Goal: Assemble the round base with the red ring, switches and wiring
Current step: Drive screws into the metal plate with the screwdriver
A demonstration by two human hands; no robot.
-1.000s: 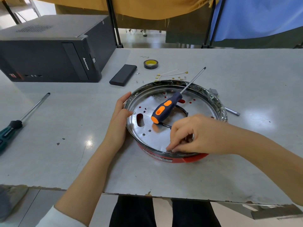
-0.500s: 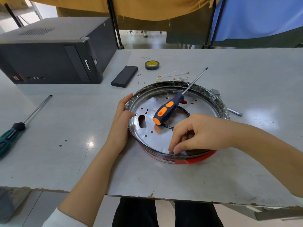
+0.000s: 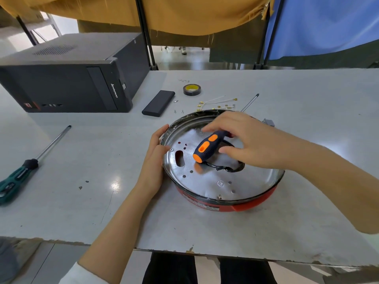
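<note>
The round base is a shiny perforated metal plate [image 3: 215,181] seated in a red ring [image 3: 246,207] on the grey table. Black wiring [image 3: 225,168] shows through the plate's centre hole. A small screw [image 3: 219,196] stands at the near rim. An orange-and-navy screwdriver [image 3: 205,148] lies across the plate, its shaft tip past the far rim. My left hand [image 3: 153,160] rests flat against the base's left rim, thumb on the edge. My right hand [image 3: 246,140] hovers over the screwdriver handle, fingers stretched above it and thumb beside it, without a closed grip.
A green-handled screwdriver [image 3: 18,175] lies at the far left. A black computer case [image 3: 71,85] stands at the back left. Behind the base lie a black power bank [image 3: 159,103], a tape roll [image 3: 191,89], thin wires with brass terminals [image 3: 217,103] and loose screws [image 3: 178,110].
My right hand has left the near rim of the base and moved up over the screwdriver handle. The small screw it covered now shows. My left hand stays on the rim.
</note>
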